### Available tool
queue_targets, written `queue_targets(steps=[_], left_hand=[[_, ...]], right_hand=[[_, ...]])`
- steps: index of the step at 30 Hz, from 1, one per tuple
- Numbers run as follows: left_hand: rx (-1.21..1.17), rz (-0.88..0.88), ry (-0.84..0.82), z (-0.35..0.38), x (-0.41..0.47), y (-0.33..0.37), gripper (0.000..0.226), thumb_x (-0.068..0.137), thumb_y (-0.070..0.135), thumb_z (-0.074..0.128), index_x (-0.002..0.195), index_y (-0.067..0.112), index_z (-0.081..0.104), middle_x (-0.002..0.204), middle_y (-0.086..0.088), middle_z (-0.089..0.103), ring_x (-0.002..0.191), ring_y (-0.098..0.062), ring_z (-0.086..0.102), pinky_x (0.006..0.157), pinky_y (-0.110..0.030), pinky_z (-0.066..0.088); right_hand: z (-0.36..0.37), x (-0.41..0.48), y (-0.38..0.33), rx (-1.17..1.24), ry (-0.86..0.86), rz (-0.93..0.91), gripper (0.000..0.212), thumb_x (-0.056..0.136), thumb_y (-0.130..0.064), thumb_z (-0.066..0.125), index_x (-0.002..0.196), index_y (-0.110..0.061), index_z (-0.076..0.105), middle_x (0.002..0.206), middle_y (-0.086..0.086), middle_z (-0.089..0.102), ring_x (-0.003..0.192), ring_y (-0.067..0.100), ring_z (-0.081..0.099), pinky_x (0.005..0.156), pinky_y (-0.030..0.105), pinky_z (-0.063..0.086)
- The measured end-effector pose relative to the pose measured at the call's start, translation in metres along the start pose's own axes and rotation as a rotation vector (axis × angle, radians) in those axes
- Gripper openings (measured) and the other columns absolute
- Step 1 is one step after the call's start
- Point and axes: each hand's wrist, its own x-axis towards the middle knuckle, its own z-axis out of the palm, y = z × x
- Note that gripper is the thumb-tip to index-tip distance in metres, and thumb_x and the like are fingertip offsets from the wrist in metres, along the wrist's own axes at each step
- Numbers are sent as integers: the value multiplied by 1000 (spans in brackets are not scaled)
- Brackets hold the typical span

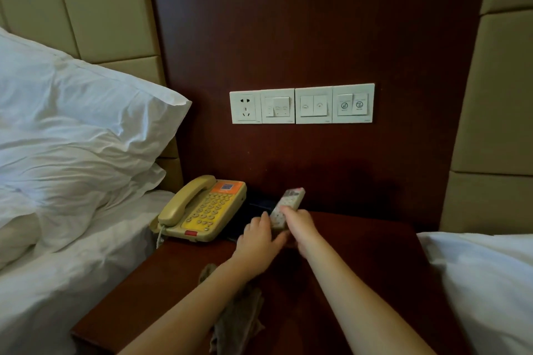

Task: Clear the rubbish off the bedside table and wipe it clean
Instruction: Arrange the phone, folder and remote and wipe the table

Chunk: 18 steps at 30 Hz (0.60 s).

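The dark wooden bedside table [375,262] stands between two beds. My right hand [301,228] grips the near end of a white remote control [290,202], which tilts up toward the wall at the back of the table. My left hand [259,242] lies just left of it, fingers stretched out and touching the remote's lower edge, over a dark flat object [256,204]. A crumpled grey-brown cloth [239,317] lies on the table's front part, partly under my left forearm.
A yellow telephone [202,209] sits at the table's back left corner. Wall sockets and switches [301,104] are above. White pillows [72,135] and bedding press against the table's left side; another white bed [484,282] borders the right.
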Motion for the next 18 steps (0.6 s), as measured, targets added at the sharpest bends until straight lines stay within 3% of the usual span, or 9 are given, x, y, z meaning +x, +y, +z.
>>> queue_targets(steps=[4,7,10,14,18], left_hand=[[244,-9,-124,0,-9,-18,61,97,47,40,146,12,27,148,-8,34,135,-21,34,109,-34,35],[402,22,-110,3,-15,-26,58,99,44,35,147,11,28,152,-8,30,141,-21,25,116,-35,22],[516,14,-108,8,-17,-26,61,100,48,27,148,11,26,155,-8,25,143,-25,18,117,-40,17],[451,-33,-130,8,-14,-30,64,100,51,22,149,11,24,156,-8,20,144,-25,17,114,-41,20],[405,21,-132,11,-15,-24,58,100,50,22,148,18,26,157,-3,21,144,-21,16,116,-42,15]], right_hand=[[-41,8,5,-16,98,25,42,95,-28,57,127,-3,49,111,18,61,86,31,67,46,32,55],[-53,9,7,-91,111,23,37,95,-26,56,122,-3,49,97,15,61,77,29,68,52,34,59],[-50,7,6,-144,107,10,37,95,-28,55,123,-5,47,99,15,61,77,28,68,48,31,56],[-40,7,8,-287,97,-30,40,97,-34,49,128,-9,41,107,16,62,71,23,67,41,24,48],[-37,10,10,-281,109,-15,40,98,-35,48,128,-9,42,107,17,63,71,23,67,40,24,47]])
